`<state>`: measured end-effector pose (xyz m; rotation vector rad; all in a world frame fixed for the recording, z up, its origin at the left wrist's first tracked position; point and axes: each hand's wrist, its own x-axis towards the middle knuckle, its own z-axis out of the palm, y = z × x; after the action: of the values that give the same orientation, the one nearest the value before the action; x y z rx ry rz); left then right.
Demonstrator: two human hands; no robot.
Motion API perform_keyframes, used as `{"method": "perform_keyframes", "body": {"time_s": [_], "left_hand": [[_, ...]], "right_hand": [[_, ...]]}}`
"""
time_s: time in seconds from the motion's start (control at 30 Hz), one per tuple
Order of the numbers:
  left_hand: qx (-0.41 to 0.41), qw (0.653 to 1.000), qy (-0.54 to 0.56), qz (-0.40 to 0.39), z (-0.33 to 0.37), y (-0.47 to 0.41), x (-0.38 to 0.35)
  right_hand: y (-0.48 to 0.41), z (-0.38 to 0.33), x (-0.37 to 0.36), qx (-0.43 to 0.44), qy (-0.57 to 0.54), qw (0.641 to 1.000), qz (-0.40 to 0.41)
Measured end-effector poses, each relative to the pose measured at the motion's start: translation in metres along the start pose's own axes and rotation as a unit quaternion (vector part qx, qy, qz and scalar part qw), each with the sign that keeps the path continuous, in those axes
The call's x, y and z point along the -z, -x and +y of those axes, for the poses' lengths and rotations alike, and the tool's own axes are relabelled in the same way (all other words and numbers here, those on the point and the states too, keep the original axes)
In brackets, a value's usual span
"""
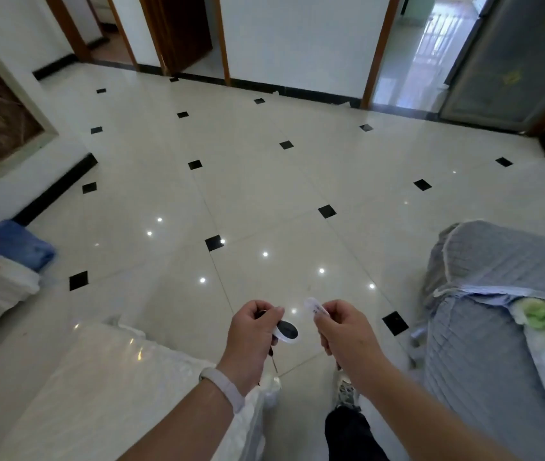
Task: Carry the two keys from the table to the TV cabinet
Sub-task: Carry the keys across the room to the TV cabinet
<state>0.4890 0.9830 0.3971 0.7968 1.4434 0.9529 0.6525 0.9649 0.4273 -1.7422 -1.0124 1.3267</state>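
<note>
My left hand (252, 337) is closed around a key with an oval black-and-white fob (287, 330); a thin metal blade hangs below the fist. My right hand (344, 331) pinches a second key by its white tag (313, 306), which sticks up past the fingers; the rest of that key is hidden in the hand. Both hands are held out in front of me at waist height over the shiny tiled floor (264, 181), a short gap apart. A pale band sits on my left wrist. The TV cabinet is not clearly identifiable in view.
A glossy white table (104, 377) lies at the lower left. A grey-covered sofa (490, 311) stands on the right with cloth items on it. White and blue bundles (1, 261) sit at the left. Doorways and a grey fridge (510, 61) line the far wall.
</note>
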Motion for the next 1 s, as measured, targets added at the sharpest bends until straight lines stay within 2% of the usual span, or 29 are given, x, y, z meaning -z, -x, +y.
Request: {"method": "perform_keyframes", "body": {"time_s": [0.37,0.5,0.73,1.0], "left_hand": [[-0.027,0.995,-0.015,0.098,0.083,-0.102,-0.109],[-0.043,0.99,0.004,0.134,0.112,-0.131,-0.132],[-0.063,0.981,0.019,0.183,0.145,-0.173,-0.123],[-0.057,0.973,0.033,0.22,0.165,-0.237,-0.076]], "right_hand": [[-0.163,-0.068,0.083,0.034,0.004,0.994,-0.107],[-0.21,-0.092,0.099,0.047,0.007,0.992,-0.121],[-0.261,-0.121,0.088,0.051,0.004,0.987,-0.151],[-0.317,-0.168,0.027,0.056,0.03,0.98,-0.189]]}}
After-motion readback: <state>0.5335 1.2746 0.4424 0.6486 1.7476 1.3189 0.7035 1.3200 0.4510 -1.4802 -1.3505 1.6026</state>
